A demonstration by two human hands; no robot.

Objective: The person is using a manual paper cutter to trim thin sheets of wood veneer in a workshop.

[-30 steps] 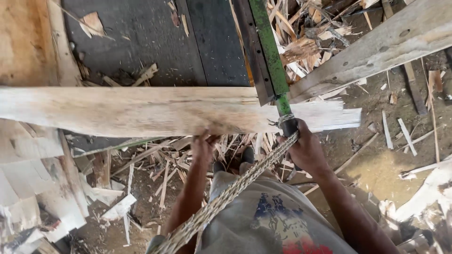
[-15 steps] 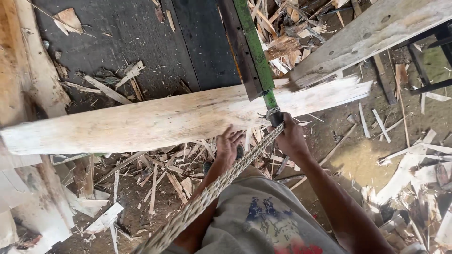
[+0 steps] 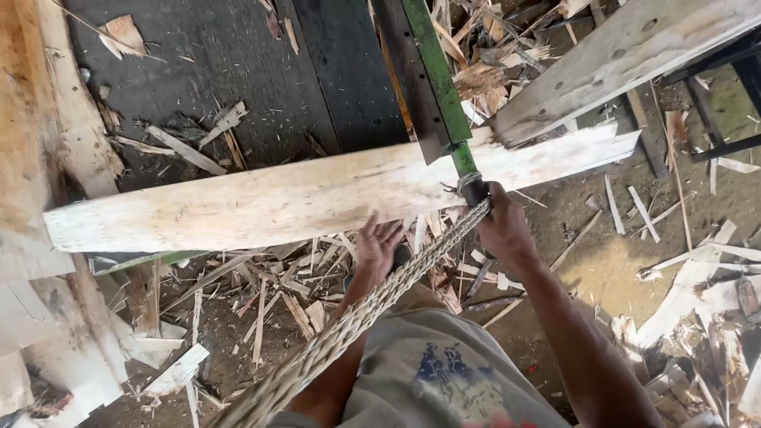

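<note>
A long pale wooden plank (image 3: 301, 198) lies across the view, tilted up to the right. My left hand (image 3: 379, 242) presses flat against its near edge, fingers spread. My right hand (image 3: 499, 226) is closed around the dark handle (image 3: 473, 189) of a long green lever blade (image 3: 436, 71) that comes down across the plank. A thick braided rope (image 3: 372, 309) runs from that handle back toward my body.
A dark flat base (image 3: 238, 63) lies under the blade. Another grey plank (image 3: 634, 55) slants at upper right. Rough timber (image 3: 47, 135) stands at left. Wood chips and splinters (image 3: 261, 309) cover the dirt ground (image 3: 602, 269), with more offcuts at right.
The plank has swung so its right end points higher and has shifted left. My left hand moved right along its near edge. My right hand stays on the blade handle.
</note>
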